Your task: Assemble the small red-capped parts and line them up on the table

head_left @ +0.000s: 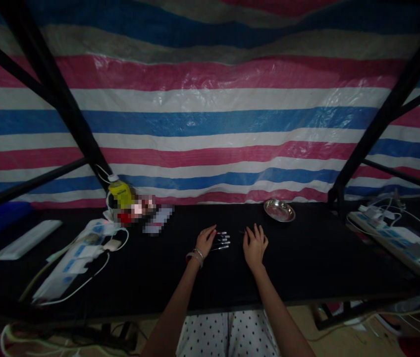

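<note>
Several slim pens (pixel 224 242) with shiny silver ends lie side by side on the black table (pixel 317 258). My left hand (pixel 205 242), with bands at the wrist, is at their left ends. Its fingers are closed at a pen (pixel 222 232) with a red part, the farthest of the row. Across a small gap, my right hand (pixel 255 246) rests on the table with thumb and forefinger together at a thin dark thing, too small to name. Beyond that hand stands a round, shallow metal dish (pixel 279 210).
On the left are a white power strip (pixel 74 260) with cords, a yellow-labelled bottle (pixel 121 192) and blurred items. Another power strip (pixel 399 240) with cables lies at right. Black metal posts (pixel 59 99) flank the table, and a striped plastic sheet (pixel 210 124) hangs behind.
</note>
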